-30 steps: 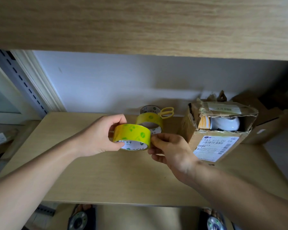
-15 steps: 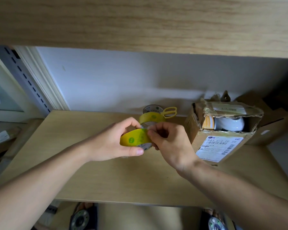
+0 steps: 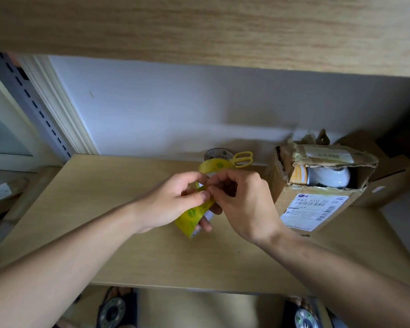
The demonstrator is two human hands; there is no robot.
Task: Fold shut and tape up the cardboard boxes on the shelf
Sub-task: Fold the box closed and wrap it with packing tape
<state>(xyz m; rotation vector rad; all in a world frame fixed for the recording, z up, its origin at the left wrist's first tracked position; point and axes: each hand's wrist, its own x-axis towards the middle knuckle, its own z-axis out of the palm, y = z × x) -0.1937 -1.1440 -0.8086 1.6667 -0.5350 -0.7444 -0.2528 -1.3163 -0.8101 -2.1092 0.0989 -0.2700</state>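
While the left hand (image 3: 173,204) grips a yellow tape roll (image 3: 192,217) just above the shelf (image 3: 104,209), the right hand (image 3: 244,202) pinches at the roll's top edge with curled fingertips. To the right, an open box (image 3: 317,185) lies tipped on the shelf, a label on its flap; a second roll (image 3: 211,165) and scissors (image 3: 243,158) sit behind the hands
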